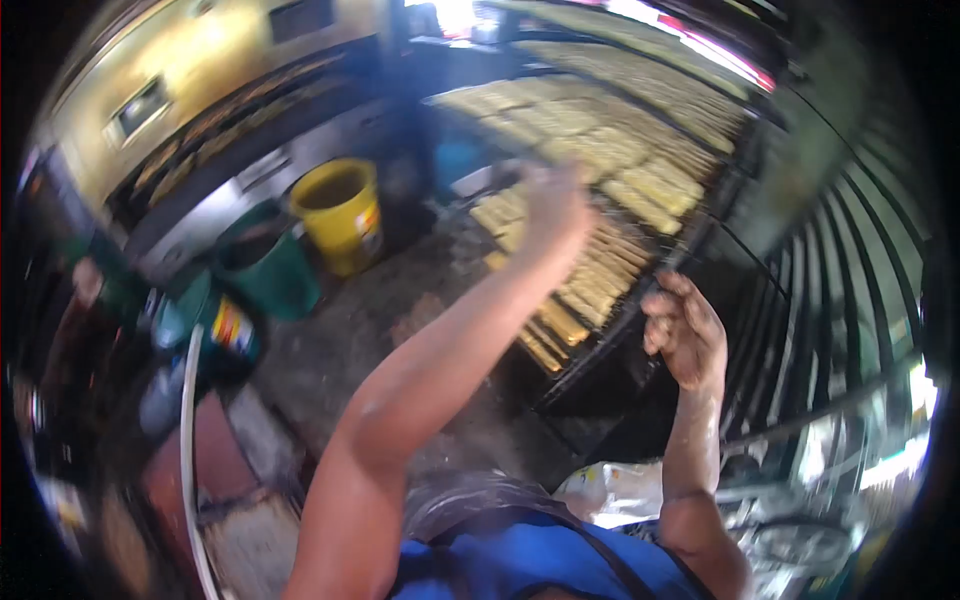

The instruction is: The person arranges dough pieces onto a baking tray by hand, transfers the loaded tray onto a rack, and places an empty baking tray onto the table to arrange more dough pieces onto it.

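My left hand [558, 200] reaches over a tray of pale yellow dough strips, smeared by motion. Its fingers are blurred, and whether it holds the whitish-grey thing [480, 180] beside it I cannot tell. At the near edge of the rack is my right hand [686, 330], palm turned up with the fingers loosely bent and apart; nothing shows in it. Dough strips in rows [590, 285], some more golden, lie on the lower tier close to both hands. Above them, a higher tier bears more pale dough pieces [655, 190].
A yellow bucket [340, 215] and a dark green bucket [265, 265] stand on the floor to the left. Behind them is a long oven-like opening [230, 120] with items inside. Dark metal bars [830, 280] line the right. A pale pole [190, 450] rises at lower left.
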Motion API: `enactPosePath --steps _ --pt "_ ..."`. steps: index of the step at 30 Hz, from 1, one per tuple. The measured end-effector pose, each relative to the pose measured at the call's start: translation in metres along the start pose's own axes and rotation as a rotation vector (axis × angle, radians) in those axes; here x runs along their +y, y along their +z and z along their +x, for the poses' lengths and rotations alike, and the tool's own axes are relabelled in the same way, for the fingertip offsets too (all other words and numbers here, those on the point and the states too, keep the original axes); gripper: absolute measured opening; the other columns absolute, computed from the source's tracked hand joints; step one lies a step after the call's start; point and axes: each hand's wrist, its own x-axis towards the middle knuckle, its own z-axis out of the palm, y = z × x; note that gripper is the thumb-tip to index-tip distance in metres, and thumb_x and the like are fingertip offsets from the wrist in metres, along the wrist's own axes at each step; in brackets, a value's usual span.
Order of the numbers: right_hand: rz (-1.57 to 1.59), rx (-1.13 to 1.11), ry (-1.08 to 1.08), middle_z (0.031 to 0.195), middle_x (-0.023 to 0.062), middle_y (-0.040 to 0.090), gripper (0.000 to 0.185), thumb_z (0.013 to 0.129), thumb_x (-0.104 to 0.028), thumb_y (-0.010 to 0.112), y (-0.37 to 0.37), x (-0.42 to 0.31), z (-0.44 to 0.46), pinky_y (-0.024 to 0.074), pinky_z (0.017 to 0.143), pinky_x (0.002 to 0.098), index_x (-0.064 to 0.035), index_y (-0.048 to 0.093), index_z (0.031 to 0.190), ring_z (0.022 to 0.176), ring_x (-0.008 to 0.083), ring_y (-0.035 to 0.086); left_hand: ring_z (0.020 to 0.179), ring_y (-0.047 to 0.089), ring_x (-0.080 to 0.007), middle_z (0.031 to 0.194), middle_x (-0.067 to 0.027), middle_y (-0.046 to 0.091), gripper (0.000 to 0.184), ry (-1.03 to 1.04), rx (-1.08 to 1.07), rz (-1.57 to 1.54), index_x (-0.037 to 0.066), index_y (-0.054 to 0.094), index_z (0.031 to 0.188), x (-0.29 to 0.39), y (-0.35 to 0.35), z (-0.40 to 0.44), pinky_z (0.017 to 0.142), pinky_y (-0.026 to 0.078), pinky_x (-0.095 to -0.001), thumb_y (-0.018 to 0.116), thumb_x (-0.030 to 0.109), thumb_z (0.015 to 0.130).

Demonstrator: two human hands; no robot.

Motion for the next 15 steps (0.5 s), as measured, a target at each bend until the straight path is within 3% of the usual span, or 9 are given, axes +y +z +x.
enactPosePath --steps 1,2,4,6,8,10,12,14,15 --pt "-0.054 -0.019 0.044 0.104 0.0254 0.068 0.054 0.097 -0.027 0.06 -0.006 0.008 0.004 0.0591 0.063 0.0397 0.0081 0.045 0.134 0.073 0.0304 0.07 0.075 0.058 -0.016 0.106 -0.0138 0.049 0.035 -0.007 -0.018 -0.052 0.001 0.041 0.113 -0.009 0.004 0.012 0.06 0.057 -0.0305 0.051 0.033 0.102" --pt "-0.122 -0.052 0.066 0.103 0.0261 0.068 0.06 0.092 -0.029 0.065 -0.009 0.015 0.01 0.0586 0.059 0.0392 0.0108 0.045 0.132 0.069 0.0311 0.069 0.072 0.058 -0.0159 0.099 -0.0116 0.051 0.034 0.045 -0.05 0.211 0.001 0.045 0.111 -0.027 0.0 0.034 0.056 0.054 -0.0303 0.05 0.033 0.102" --pt "-0.158 -0.137 0.176 0.099 0.0281 0.067 0.067 0.09 -0.032 0.067 -0.026 0.041 0.022 0.0605 0.058 0.0396 0.0121 0.041 0.133 0.07 0.0315 0.071 0.073 0.062 -0.0171 0.09 -0.0108 0.059 0.048 -0.04 -0.193 0.047 0.001 0.045 0.12 -0.036 -0.01 0.034 0.056 0.052 -0.0317 0.054 0.043 0.1" --pt "-0.138 -0.222 0.304 0.102 0.0285 0.067 0.063 0.092 -0.029 0.066 -0.031 0.069 0.033 0.0614 0.059 0.0392 0.0114 0.04 0.134 0.073 0.0315 0.072 0.074 0.062 -0.0184 0.097 -0.0122 0.062 0.062 -0.08 -0.115 0.137 0.003 0.032 0.136 -0.033 -0.038 0.007 0.059 0.053 -0.0323 0.055 0.048 0.099" --pt "-0.044 -0.276 0.396 0.1 0.0233 0.067 0.054 0.092 -0.02 0.066 -0.023 0.106 0.044 0.0609 0.059 0.0371 0.0081 0.045 0.133 0.072 0.0277 0.071 0.084 0.064 -0.0168 0.101 -0.0133 0.066 0.052 0.12 -0.183 0.526 0.0 0.047 0.132 -0.039 -0.104 -0.024 0.073 0.054 -0.0322 0.057 0.04 0.099" --pt "-0.093 -0.327 0.511 0.098 0.02 0.067 0.05 0.091 -0.016 0.067 -0.019 0.147 0.05 0.0603 0.059 0.0359 0.0057 0.048 0.132 0.07 0.0254 0.07 0.095 0.066 -0.0168 0.108 -0.013 0.069 0.046 0.243 -0.004 0.69 0.0 0.057 0.127 -0.061 -0.182 -0.063 0.086 0.053 -0.0313 0.06 0.034 0.097" --pt "-0.093 -0.403 0.575 0.092 0.0107 0.063 0.043 0.089 -0.007 0.068 0.006 0.182 0.05 0.0589 0.06 0.034 -0.0002 0.055 0.129 0.067 0.019 0.065 0.105 0.065 -0.0178 0.116 -0.013 0.069 0.046 0.041 0.244 0.576 0.0 0.059 0.128 -0.067 -0.25 -0.134 0.093 0.05 -0.0322 0.063 0.031 0.095" --pt "-0.083 -0.518 0.638 0.094 0.0091 0.063 0.043 0.089 -0.007 0.068 0.027 0.213 0.048 0.0586 0.063 0.0345 -0.0007 0.054 0.129 0.071 0.0179 0.064 0.108 0.063 -0.0172 0.118 -0.0132 0.068 0.042 0.036 0.609 0.643 0.001 0.059 0.13 -0.081 -0.299 -0.217 0.094 0.05 -0.0323 0.062 0.026 0.095" --pt "-0.098 -0.589 0.681 0.095 0.0061 0.062 0.041 0.093 -0.008 0.062 0.05 0.226 0.043 0.055 0.067 0.0304 -0.0018 0.051 0.132 0.077 0.0132 0.06 0.113 0.064 -0.0239 0.124 -0.0166 0.066 0.044 0.016 0.795 0.655 0.002 0.061 0.129 -0.084 -0.32 -0.267 0.095 0.05 -0.0368 0.061 0.03 0.094"
